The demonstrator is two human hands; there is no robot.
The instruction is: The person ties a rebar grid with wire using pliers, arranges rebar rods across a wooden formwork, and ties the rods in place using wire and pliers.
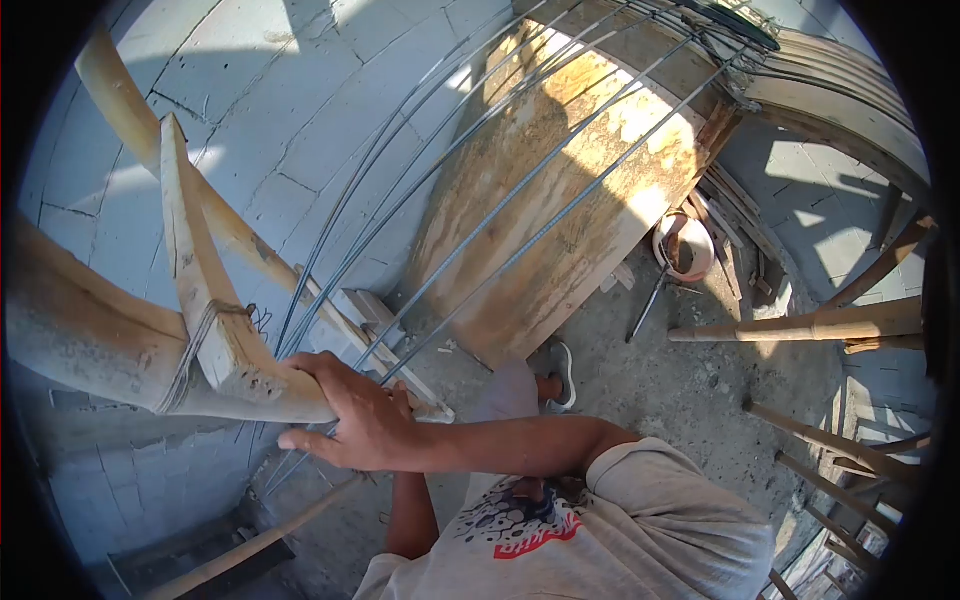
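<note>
My right hand [365, 415] reaches across to the left and is closed around the cut end of a thick bamboo pole [110, 355], fingers above and thumb below. A wooden piece [205, 290] is lashed to that pole with wire [190, 350]. Long steel rebars [500, 205] run in an arc from the upper right down past the pole beside my hands. My left forearm [412, 515] rises from below, behind the right one. Most of my left hand [402, 400] is hidden; only a bit of fingers shows, near the rebars, so its grip is unclear.
A large stained plywood sheet [560, 240] lies under the rebars. A white bucket [685, 248] stands by it, with a rod [648, 305] beside it. Bamboo poles [800, 322] jut in from the right. A grey block wall [300, 130] rises at the left.
</note>
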